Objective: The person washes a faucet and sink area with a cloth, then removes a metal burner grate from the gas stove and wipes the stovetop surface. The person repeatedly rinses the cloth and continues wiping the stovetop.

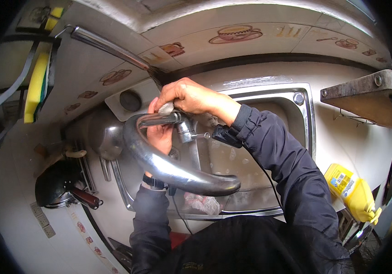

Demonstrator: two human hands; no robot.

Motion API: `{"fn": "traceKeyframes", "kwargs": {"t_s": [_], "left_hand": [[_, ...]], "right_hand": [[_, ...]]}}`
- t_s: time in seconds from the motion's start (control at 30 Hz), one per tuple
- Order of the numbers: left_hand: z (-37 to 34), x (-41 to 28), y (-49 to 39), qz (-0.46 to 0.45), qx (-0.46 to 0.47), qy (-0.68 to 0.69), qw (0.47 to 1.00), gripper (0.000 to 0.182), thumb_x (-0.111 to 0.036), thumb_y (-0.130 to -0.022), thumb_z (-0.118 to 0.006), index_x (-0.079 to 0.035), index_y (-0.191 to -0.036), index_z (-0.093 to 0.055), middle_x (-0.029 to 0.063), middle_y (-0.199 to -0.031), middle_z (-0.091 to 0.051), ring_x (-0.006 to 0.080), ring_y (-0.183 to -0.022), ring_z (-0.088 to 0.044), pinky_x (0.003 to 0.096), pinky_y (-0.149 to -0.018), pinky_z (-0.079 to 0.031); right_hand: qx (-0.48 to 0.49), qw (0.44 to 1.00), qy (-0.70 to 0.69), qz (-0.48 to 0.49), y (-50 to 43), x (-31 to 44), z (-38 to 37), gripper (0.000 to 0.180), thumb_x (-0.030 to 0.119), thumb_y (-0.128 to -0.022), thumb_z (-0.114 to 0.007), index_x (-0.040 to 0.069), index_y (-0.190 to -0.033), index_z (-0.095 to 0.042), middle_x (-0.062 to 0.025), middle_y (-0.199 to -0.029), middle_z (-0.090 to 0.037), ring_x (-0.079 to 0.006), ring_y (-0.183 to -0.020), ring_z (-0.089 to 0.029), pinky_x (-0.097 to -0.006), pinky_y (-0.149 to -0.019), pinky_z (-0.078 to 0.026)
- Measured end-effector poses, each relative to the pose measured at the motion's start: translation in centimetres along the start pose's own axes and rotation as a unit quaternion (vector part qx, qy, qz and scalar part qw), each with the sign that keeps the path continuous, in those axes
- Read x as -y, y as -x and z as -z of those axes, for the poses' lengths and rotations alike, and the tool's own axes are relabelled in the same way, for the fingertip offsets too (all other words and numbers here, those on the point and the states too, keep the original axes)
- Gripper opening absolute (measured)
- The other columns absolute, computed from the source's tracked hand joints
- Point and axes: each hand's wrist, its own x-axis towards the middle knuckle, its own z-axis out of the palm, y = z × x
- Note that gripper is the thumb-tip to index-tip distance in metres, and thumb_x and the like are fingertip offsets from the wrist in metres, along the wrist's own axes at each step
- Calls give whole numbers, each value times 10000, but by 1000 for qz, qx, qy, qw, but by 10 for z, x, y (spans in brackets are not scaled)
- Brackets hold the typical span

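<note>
Over the back of a double stainless steel sink point(310, 120), both hands meet at the base of a chrome faucet point(182, 174), whose large curved spout crosses the view in front of them. Bent fingers of my right hand point(190, 97) press a whitish cloth or pad point(166, 108), which is partly hidden. Beneath the spout, my left hand point(160, 135) reaches up with its fingers beside the same spot; the spout covers part of it, and its exact hold cannot be told. The faucet's small lever point(201, 136) points toward my right wrist. Cloudy water with foam stands in the right basin point(240, 161).
A crumpled plastic bag point(202, 203) lies at the sink's front edge. At right are a yellow bottle point(348, 191) and a wall shelf point(364, 99). A dark pan point(57, 185), a metal pot point(106, 137) and a yellow sponge point(36, 87) are at left.
</note>
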Motion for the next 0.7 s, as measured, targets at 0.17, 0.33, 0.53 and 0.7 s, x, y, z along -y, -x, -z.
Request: {"fn": "traceKeyframes", "kwargs": {"t_s": [0.17, 0.33, 0.53, 0.7], "left_hand": [[25, 12, 3, 88, -81, 84, 989, 470, 88, -816, -626, -15, -1248, -468, 54, -1168, -544, 137, -1049, -539, 280, -856, -479], [30, -3, 12, -125, -72, -303, 942, 389, -76, -744, -660, -14, -1120, -583, 143, -1044, -593, 302, -965, -587, 344, -852, -467], [24, -2, 28, -170, -102, -309, 930, 182, 62, -709, -576, 11, -879, -537, 149, -1024, -515, 318, -888, -535, 367, -778, -450], [34, 20, 49, -95, -109, -433, 890, 159, 99, -704, -573, 24, -826, -504, 163, -975, -519, 345, -876, -543, 395, -756, -449]], "right_hand": [[82, 989, -108, -67, -16, 7, -5, 302, -81, -741, -484, 28, -1005, -580, -65, -937, -628, -158, -939, -605, -301, -851, -458], [-18, 992, -63, -108, 9, 10, 15, 308, 65, -782, -614, 21, -1081, -555, -102, -1040, -644, -191, -1007, -606, -323, -888, -465], [-65, 910, 339, -229, 75, 13, 7, 472, 293, -675, -796, 40, -1001, -567, -144, -972, -591, -360, -932, -546, -466, -819, -446], [-89, 899, 403, -144, 88, 9, -19, 268, 151, -700, -713, 62, -924, -597, -120, -959, -541, -329, -946, -508, -445, -811, -402]]}}
